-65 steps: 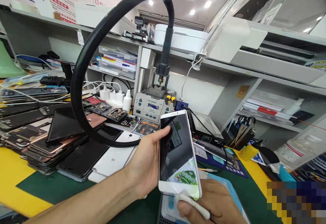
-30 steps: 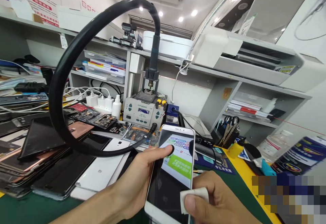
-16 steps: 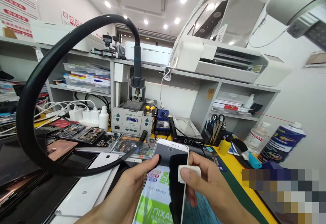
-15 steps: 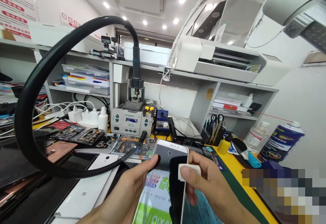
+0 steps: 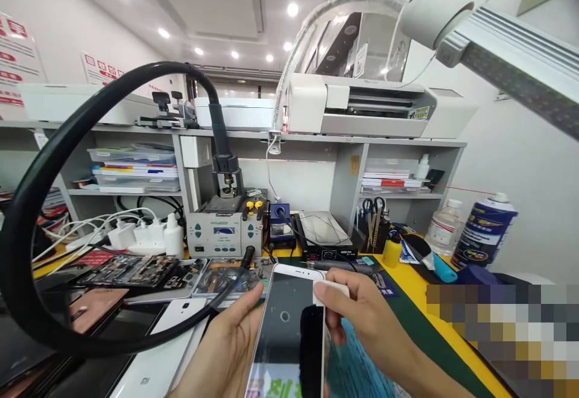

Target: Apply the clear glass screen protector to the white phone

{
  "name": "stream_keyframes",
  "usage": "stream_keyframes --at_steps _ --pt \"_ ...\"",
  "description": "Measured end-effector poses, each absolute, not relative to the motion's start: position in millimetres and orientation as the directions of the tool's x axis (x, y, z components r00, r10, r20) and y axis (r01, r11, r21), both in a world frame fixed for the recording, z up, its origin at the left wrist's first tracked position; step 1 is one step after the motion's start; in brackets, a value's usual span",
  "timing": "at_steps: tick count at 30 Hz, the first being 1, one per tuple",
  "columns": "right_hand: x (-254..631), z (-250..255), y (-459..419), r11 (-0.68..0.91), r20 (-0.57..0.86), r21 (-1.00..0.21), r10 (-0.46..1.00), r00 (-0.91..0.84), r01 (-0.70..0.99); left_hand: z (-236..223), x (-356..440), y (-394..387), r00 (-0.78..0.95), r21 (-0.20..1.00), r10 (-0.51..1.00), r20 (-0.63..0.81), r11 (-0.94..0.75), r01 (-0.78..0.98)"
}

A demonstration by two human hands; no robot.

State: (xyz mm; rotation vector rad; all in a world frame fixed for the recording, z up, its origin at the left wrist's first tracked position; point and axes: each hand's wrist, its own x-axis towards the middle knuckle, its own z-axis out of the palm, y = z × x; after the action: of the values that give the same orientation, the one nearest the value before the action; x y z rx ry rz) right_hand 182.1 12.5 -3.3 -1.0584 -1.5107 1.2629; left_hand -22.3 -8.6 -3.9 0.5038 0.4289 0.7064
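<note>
We hold the phone over the table, our left hand with its fingers curled around one side. Our right hand pinches a white pad by its top edge. We seem partway; how much is left, we cannot tell.

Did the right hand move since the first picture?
Yes. The right hand has gone from the bottom end of the phone to near its top, and looks closer to the grey machine behind.
</note>
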Motion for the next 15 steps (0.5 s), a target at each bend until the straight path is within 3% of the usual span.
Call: stream_keyframes --at_steps 5,15 --pt "179.9 -2.9 9.9 0.144 0.137 -0.989 0.958 -0.251 0.010 -13.7 -18.6 -6.8 0.722 0.647 0.681 -0.123 0.606 -0.462" --pt "185.7 -0.8 8.4 0.221 0.208 -0.975 0.924 -0.320 0.005 -13.8 -26.2 -4.8 0.593 0.643 0.769 -0.239 0.583 -0.497"
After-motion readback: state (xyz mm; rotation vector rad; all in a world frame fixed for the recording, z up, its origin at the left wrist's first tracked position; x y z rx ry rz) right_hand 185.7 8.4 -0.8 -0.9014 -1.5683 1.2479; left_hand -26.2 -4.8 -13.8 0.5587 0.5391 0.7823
